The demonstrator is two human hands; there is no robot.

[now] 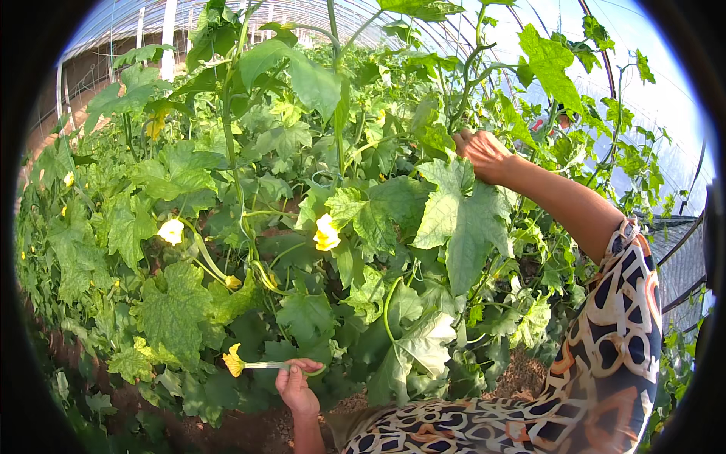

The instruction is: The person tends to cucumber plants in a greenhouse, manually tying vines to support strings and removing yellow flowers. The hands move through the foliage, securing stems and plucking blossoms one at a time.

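Observation:
At the lower middle, my left hand (297,389) holds the thin green stalk of a young luffa-like fruit (265,365), which lies sideways with a yellow flower (233,360) at its left end. My right hand (482,153) reaches up at the right among the climbing vines, its fingers closed by a stem and partly behind leaves; what they grip cannot be told. Just below that hand hangs a large lobed leaf (465,221). A slender fruit (209,253) with a yellow tip hangs on the vine at left, near a pale yellow blossom (171,231).
Dense vines climb upright strings under a curved greenhouse frame. Another yellow flower (326,232) stands out amid the middle leaves. White posts (169,40) rise at upper left. A plastic film wall (652,108) is at right, and brown soil (519,374) shows low down.

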